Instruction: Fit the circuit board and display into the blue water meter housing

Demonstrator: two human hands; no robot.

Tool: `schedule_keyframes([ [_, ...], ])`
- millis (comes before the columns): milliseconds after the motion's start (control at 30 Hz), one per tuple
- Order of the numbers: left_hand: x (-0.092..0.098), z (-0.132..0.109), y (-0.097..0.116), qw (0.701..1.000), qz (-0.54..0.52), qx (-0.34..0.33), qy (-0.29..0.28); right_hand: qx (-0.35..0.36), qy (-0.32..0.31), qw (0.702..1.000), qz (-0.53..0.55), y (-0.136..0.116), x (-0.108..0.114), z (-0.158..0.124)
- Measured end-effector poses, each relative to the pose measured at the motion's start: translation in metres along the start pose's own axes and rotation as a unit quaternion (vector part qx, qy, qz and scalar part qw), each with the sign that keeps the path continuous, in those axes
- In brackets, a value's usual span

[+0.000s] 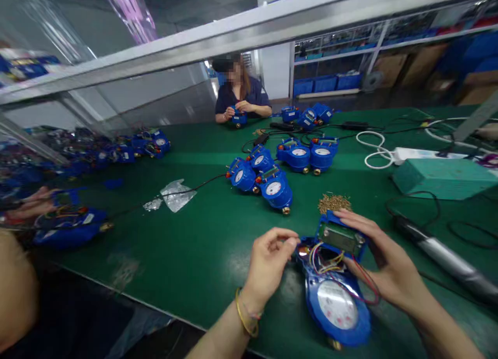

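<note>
A blue water meter (337, 306) with a white dial lies on the green table (210, 245) in front of me, its electronics cover lifted and coloured wires showing. My right hand (383, 265) holds the raised cover module (341, 237) from the right side. My left hand (268, 263) pinches at the meter's upper left corner, fingertips together; what they hold is too small to tell. A gold bracelet circles my left wrist.
Several blue meters (272, 180) cluster mid-table beside a pile of small brass screws (333, 203). An electric screwdriver (447, 258) and a teal box (443, 177) lie right. One person sits across holding a meter (238, 118); another person's hand (33, 203) works at left.
</note>
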State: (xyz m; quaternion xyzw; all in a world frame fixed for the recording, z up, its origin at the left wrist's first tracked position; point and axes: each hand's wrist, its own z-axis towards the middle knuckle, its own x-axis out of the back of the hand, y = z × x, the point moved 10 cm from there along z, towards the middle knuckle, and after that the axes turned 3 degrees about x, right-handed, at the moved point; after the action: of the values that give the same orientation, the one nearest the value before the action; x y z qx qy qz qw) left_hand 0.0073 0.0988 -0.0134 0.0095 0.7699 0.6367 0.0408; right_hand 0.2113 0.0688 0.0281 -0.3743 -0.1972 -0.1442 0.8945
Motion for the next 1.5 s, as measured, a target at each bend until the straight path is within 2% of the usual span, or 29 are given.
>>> schedule_keyframes([
  [233, -0.043, 0.016, -0.007, 0.977, -0.002, 0.129, -0.169, 0.069, 0.009, 0.997, -0.022, -0.014, 0.003, 0.004],
  [333, -0.051, 0.016, -0.014, 0.957, -0.022, 0.192, -0.215, 0.086, 0.007, 0.995, -0.042, -0.022, 0.003, 0.006],
  [467, -0.052, 0.012, -0.024, 0.931, -0.032, 0.272, -0.241, 0.118, 0.002, 0.99, -0.075, -0.034, 0.003, 0.009],
  [633, -0.053, 0.008, -0.028, 0.922, -0.057, 0.303, -0.232, 0.159, -0.006, 0.98, -0.116, -0.046, 0.001, 0.011],
  [900, -0.054, 0.003, -0.029, 0.924, -0.061, 0.308, -0.219, 0.175, -0.011, 0.974, -0.145, -0.054, 0.003, 0.006],
  [1067, -0.054, 0.001, -0.026, 0.94, -0.049, 0.286, -0.18, 0.171, -0.007, 0.974, -0.149, -0.052, 0.003, 0.005],
  [1300, -0.052, -0.001, -0.021, 0.968, -0.088, 0.201, -0.121, 0.176, 0.011, 0.97, -0.168, -0.054, 0.004, 0.003],
  [1500, -0.055, -0.005, -0.021, 0.972, -0.099, 0.179, -0.118, 0.168, 0.032, 0.971, -0.17, -0.055, 0.007, 0.002],
])
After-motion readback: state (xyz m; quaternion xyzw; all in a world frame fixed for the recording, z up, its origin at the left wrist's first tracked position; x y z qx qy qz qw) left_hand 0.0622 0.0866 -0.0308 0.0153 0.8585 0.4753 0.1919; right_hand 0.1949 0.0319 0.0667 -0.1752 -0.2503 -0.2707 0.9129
